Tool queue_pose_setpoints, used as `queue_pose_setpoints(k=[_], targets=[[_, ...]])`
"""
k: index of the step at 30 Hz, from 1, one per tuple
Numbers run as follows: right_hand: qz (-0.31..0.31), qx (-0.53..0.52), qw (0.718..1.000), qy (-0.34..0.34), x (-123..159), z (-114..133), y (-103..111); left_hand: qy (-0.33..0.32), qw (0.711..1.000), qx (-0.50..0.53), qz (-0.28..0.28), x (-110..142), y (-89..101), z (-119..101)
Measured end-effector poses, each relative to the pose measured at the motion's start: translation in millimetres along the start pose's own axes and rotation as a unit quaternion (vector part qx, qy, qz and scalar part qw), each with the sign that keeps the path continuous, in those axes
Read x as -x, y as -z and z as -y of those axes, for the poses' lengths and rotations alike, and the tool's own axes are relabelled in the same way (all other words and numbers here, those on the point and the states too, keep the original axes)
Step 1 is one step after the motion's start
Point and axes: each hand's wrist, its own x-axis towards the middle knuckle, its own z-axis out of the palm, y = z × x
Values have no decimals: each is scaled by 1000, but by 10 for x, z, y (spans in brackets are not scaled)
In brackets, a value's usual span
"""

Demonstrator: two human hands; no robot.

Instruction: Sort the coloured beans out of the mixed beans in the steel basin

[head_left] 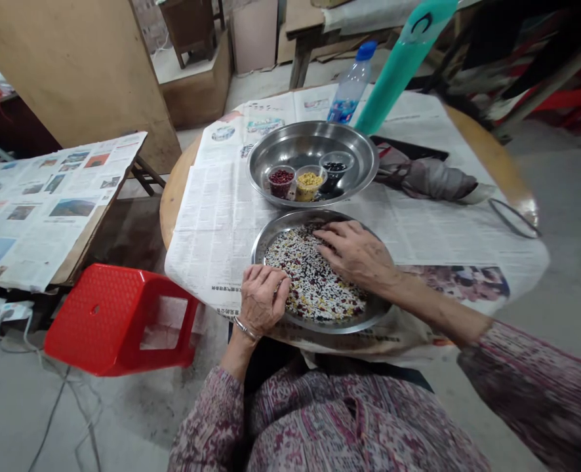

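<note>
A round metal tray [381, 305] holds a spread mix of white grains [315, 275] with red, yellow and black beans among them. My left hand [263, 295] rests at the tray's left rim with its fingers curled closed; whatever is inside it is hidden. Over the upper right of the mix, my right hand [357, 254] reaches in with fingers bent and apart, tips touching the grains. Just behind is a metal basin [261, 147] holding three clear cups: one of red beans [281, 181], one of yellow beans [309, 183], one of black beans [336, 169].
Newspaper [206, 242] covers the round table. Behind the basin stand a plastic bottle [349, 88] and a tall teal container [393, 75]. A folded umbrella [423, 176] lies to the right. On the left are a red stool [108, 318] and another newspaper-covered table [39, 216].
</note>
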Motion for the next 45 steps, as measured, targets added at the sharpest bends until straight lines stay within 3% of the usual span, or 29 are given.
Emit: queue_pose_setpoints(k=[4, 8, 12, 15, 18, 21, 24, 27, 33, 36, 40, 45], targets=[[39, -48, 998, 19, 32, 239, -37, 1, 1000, 1, -2, -5, -3, 3], [104, -141, 973, 153, 175, 496, 73, -3, 1000, 0, -4, 0, -8, 11], [146, -158, 947, 239, 292, 425, 201, 4, 1000, 2, -2, 5, -9, 17], [114, -125, 963, 208, 298, 142, 215, 8, 1000, 5, 1, 5, -14, 20], [66, -88, 988, 109, 274, -167, 187, 5, 1000, 9, -4, 5, -20, 25], [55, -62, 996, 42, 291, -310, 160, 5, 1000, 9, -7, 4, -22, 27], [69, -72, 995, 29, 351, -216, 137, 8, 1000, 6, -3, 5, -19, 26], [86, -128, 987, 45, 379, 43, 93, 10, 1000, 4, 1, 9, -20, 27], [119, -179, 964, 159, 164, 476, -50, 5, 1000, -4, 0, 10, -23, 31], [105, -130, 970, 178, -24, 424, -90, 0, 1000, -4, -3, 4, -17, 23], [57, -55, 989, 127, -156, 140, -59, 3, 1000, 0, -5, -3, -7, 10], [52, -20, 995, 78, 87, -73, 63, 7, 1000, 7, -3, -5, -7, 10]])
